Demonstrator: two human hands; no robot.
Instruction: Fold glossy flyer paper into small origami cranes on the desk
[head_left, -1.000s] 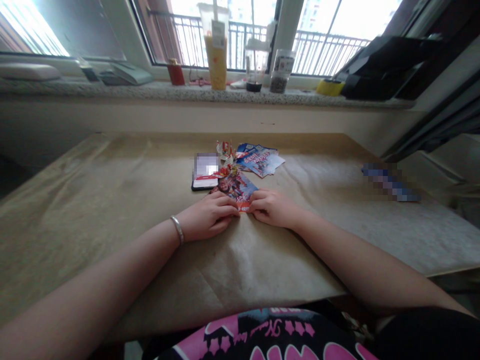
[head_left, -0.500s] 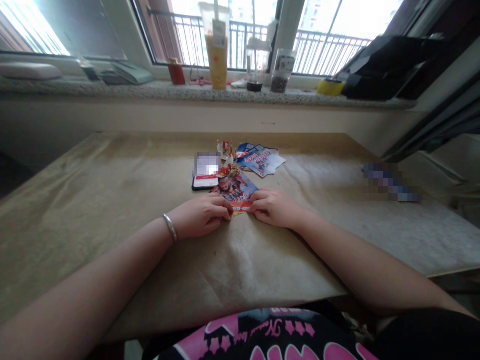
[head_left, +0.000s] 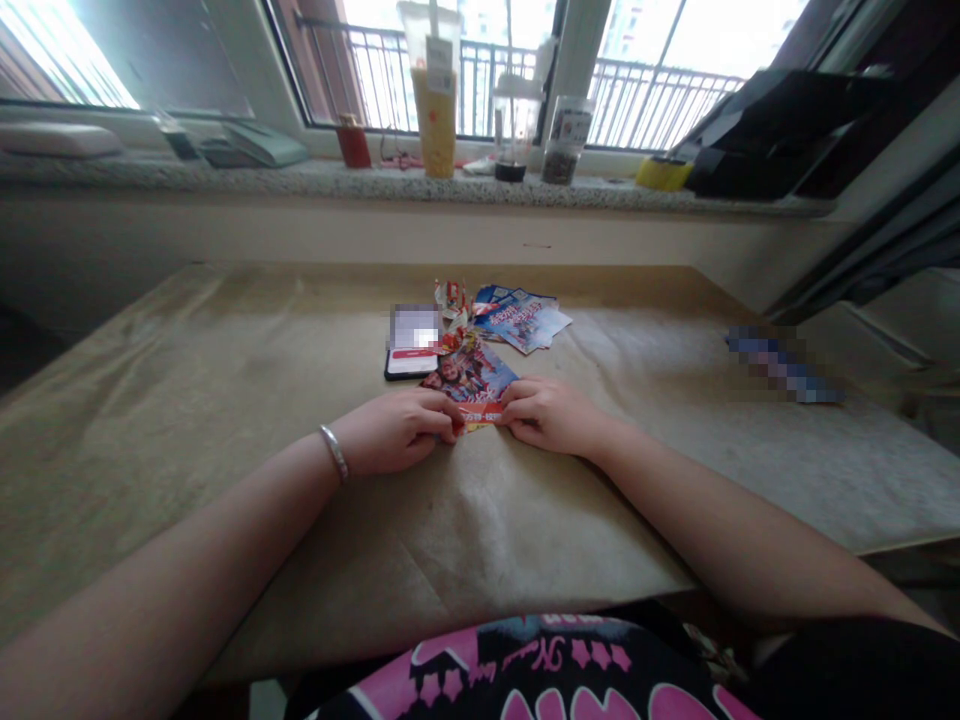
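Note:
A printed paper flyer [head_left: 480, 380], blue with a red band along its near edge, lies on the table in front of me. My left hand [head_left: 401, 428] grips its near left corner, fingers curled. At the near right corner, the fingers of my right hand [head_left: 551, 415] are pinched on the paper. A narrow yellow strip shows below the red band between my hands. Folded red, white and yellow paper pieces [head_left: 452, 300] sit just beyond the flyer. To their right is a fanned stack of similar flyers [head_left: 525, 318].
A phone [head_left: 411, 362] with a lit screen lies left of the flyer. Far right on the cloth-covered table [head_left: 300, 330] is a blurred flat object [head_left: 784, 368]. The windowsill [head_left: 262, 178] holds a tall yellow drink cup [head_left: 437, 110], other containers and a black bag [head_left: 780, 130].
My left hand has shifted slightly left along the near edge, uncovering more of the red band. My right hand has stayed nearly in place.

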